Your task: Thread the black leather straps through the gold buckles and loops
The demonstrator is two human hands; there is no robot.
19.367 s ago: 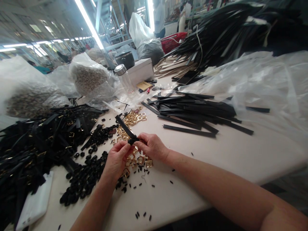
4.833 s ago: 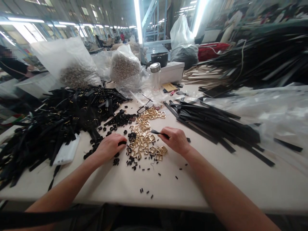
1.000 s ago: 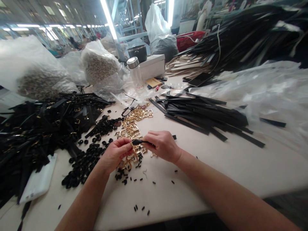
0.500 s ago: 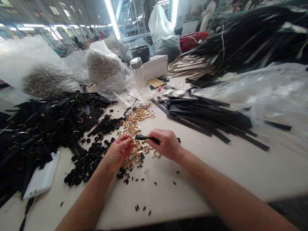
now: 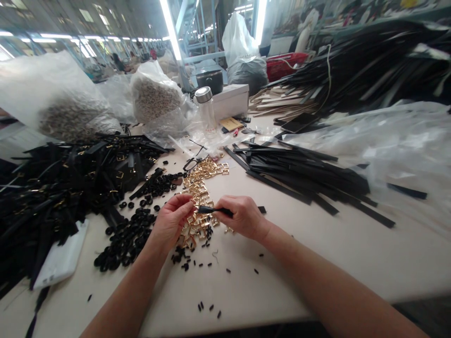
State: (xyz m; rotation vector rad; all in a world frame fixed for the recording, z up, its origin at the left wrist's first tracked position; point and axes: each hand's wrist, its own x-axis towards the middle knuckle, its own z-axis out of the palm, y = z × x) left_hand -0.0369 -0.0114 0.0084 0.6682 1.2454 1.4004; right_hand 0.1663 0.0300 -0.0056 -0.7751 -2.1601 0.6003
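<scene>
My right hand is closed around a black strap, whose folded-looking front end points left out of the fist. A short dark end sticks out behind the hand. My left hand pinches with thumb and forefinger right at the strap's front end; what sits between those fingertips is too small to make out. Both hands hover over a pile of gold buckles. Black loops lie heaped left of my left hand, and small black pieces are scattered below it.
Finished-looking black straps with buckles pile up at left, beside a white plastic block. Loose black straps lie at right near clear plastic sheeting. A glass bottle and bags of metal parts stand behind.
The strap's front end has come closer to my left fingertips and now meets them. Both hands keep their grips, and the view has shifted slightly.
</scene>
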